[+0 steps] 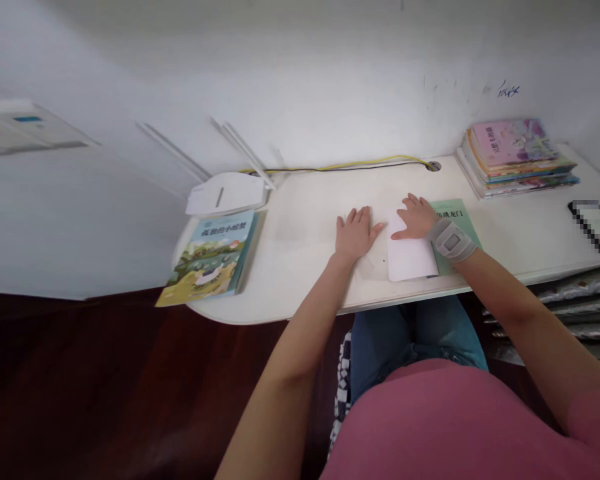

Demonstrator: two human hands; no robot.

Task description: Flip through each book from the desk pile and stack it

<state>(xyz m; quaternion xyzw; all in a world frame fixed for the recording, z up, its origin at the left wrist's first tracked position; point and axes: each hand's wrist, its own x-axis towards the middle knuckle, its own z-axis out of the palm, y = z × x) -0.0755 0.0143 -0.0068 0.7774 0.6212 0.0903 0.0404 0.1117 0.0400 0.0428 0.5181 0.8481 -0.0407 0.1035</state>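
Note:
My left hand [354, 233] lies flat on the white desk, fingers spread, with nothing in it. To its right is a green book [457, 220] with dark printed characters on its cover. A white page or the inside of its cover [411, 259] is folded out over the left part. My right hand [416, 216] rests across this white sheet and the green cover, thumb and fingers apart, with a grey band [451, 241] on the wrist. It covers part of the book.
At the left, a picture book [207, 257] overhangs the desk [300, 267] edge, in front of a white router [227, 193] with antennas. Yellow and black cables [340, 166] run along the wall. A stack of books [517, 157] and a phone [597, 223] lie at the right.

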